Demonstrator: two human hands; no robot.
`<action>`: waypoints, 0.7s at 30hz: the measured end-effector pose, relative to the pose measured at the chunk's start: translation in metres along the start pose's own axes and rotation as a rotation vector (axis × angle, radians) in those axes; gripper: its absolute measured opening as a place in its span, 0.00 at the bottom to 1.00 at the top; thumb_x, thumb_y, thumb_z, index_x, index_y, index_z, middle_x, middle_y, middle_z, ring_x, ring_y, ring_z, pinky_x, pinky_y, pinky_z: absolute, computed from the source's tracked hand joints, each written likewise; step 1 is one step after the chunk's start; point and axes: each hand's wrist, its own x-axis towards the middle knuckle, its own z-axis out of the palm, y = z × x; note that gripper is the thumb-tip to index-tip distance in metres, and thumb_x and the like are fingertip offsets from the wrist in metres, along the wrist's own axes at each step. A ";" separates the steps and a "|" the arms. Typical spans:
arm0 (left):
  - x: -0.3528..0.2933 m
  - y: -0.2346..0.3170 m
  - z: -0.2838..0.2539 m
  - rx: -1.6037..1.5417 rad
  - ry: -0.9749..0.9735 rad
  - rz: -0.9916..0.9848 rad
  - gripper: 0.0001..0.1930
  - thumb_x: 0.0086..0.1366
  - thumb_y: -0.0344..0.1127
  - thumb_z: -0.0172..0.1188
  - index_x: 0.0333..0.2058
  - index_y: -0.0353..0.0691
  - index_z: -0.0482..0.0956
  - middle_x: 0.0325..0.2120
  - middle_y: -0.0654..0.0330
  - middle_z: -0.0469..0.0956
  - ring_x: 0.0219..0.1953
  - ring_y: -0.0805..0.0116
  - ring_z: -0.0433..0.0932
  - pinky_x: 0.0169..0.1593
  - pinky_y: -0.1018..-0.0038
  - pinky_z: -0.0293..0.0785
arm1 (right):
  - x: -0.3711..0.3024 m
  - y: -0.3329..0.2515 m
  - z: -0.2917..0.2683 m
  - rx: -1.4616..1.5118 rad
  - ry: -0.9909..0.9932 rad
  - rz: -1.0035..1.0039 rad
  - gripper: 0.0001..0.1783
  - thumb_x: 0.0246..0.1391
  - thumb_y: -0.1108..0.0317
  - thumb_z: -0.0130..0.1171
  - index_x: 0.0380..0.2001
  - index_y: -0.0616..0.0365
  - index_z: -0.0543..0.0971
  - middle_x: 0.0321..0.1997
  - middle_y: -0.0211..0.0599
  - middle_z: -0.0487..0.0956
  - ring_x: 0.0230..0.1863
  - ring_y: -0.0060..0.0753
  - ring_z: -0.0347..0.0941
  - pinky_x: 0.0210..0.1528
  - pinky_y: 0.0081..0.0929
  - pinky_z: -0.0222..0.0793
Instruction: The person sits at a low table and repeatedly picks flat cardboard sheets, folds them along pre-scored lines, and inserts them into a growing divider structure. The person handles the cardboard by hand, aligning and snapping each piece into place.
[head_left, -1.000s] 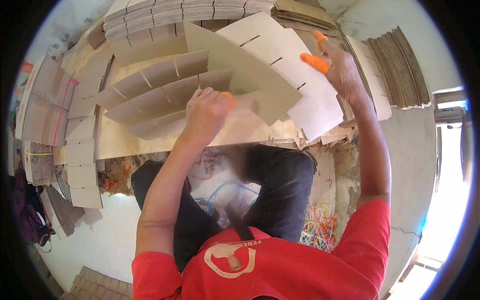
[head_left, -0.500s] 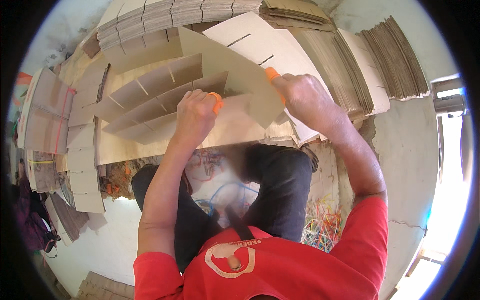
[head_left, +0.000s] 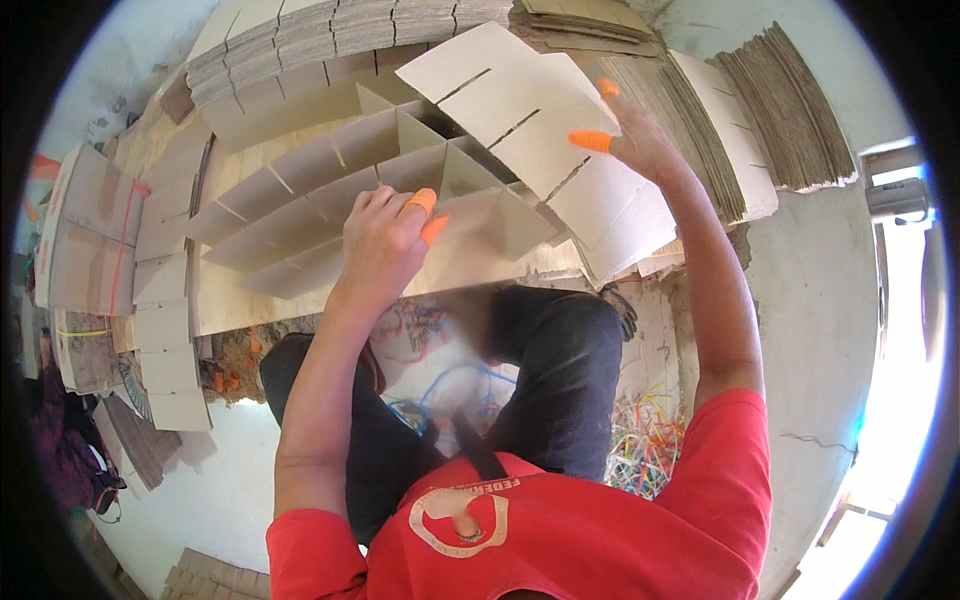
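Observation:
Several long slotted cardboard divider strips [head_left: 310,165] stand on edge on the wooden bench, side by side. A shorter crosswise cardboard piece [head_left: 470,170] sits across their right part, forming open cells. My left hand [head_left: 385,240], with orange finger covers, is closed at the near strips, fingers curled over their upper edge. My right hand [head_left: 645,138] reaches over a fanned pile of pale slotted cardboard sheets [head_left: 545,125] to the right. Its orange-covered thumb and fingertip are apart, with nothing held between them.
Stacks of cut cardboard [head_left: 350,30] line the back of the bench [head_left: 230,300], and more stacks [head_left: 785,110] stand at the right. Tied cardboard bundles [head_left: 90,220] are at the left. Coloured strapping scraps [head_left: 640,450] lie on the floor beside my legs.
My right hand has let go of the crosswise piece, now down among the strips, and moved up and right over the sheet pile, opening. My left hand stays at the strips.

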 end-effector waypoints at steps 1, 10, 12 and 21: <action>-0.002 -0.001 -0.001 0.007 -0.008 -0.005 0.12 0.49 0.31 0.69 0.32 0.37 0.79 0.24 0.60 0.78 0.29 0.63 0.73 0.35 0.68 0.68 | 0.002 0.005 0.008 0.081 -0.147 0.029 0.54 0.42 0.42 0.70 0.67 0.60 0.60 0.56 0.55 0.75 0.57 0.51 0.72 0.61 0.41 0.64; -0.005 -0.002 -0.007 0.047 -0.051 -0.050 0.13 0.48 0.32 0.71 0.33 0.37 0.80 0.24 0.59 0.78 0.28 0.63 0.73 0.35 0.67 0.69 | 0.017 0.041 -0.006 0.321 -0.258 0.225 0.50 0.44 0.55 0.73 0.65 0.66 0.61 0.59 0.52 0.74 0.56 0.39 0.72 0.60 0.34 0.65; -0.009 -0.003 -0.005 0.055 -0.050 -0.054 0.13 0.49 0.32 0.71 0.33 0.37 0.80 0.24 0.60 0.79 0.28 0.63 0.74 0.35 0.68 0.69 | 0.013 0.023 -0.012 0.385 -0.334 0.266 0.47 0.44 0.60 0.73 0.65 0.65 0.63 0.60 0.53 0.73 0.59 0.40 0.71 0.60 0.33 0.64; -0.011 -0.002 -0.006 0.047 -0.043 -0.060 0.12 0.49 0.32 0.70 0.33 0.38 0.80 0.25 0.60 0.79 0.28 0.63 0.74 0.35 0.67 0.69 | 0.003 0.029 -0.014 0.497 -0.402 0.388 0.36 0.43 0.66 0.73 0.57 0.60 0.73 0.48 0.45 0.79 0.47 0.32 0.74 0.49 0.29 0.69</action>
